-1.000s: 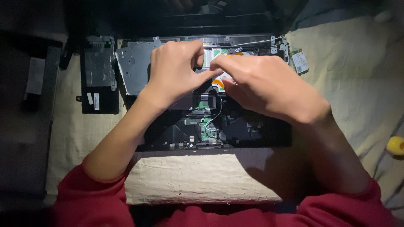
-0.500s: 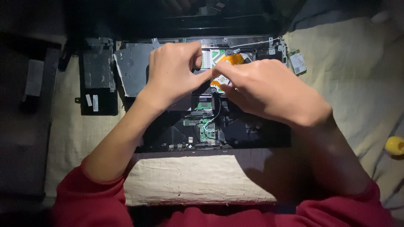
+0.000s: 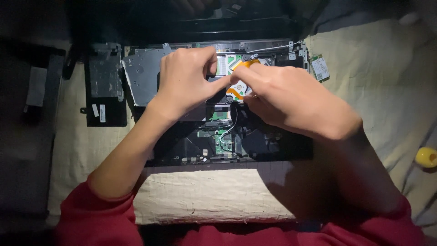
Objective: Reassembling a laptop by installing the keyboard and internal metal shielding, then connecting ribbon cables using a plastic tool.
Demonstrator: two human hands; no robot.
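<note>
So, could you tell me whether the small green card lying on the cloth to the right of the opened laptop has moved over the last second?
No. The small green card lies by the same upper right corner of the opened laptop as before.

Opened black laptop base [image 3: 255, 146], internals exposed, lies flat at frame centre; small orange flat flex strip [image 3: 246, 64] sits at its upper middle, partly hidden.

1. Left hand [image 3: 186, 82] reaches in from the lower left, knuckles up, fingers curled, thumb stretched toward the right hand.
2. Right hand [image 3: 291, 100] angles in from the lower right, fingers bunched, fingertips meeting the left thumb.
3. Both forearms bare below pushed-up red sleeves.
</note>
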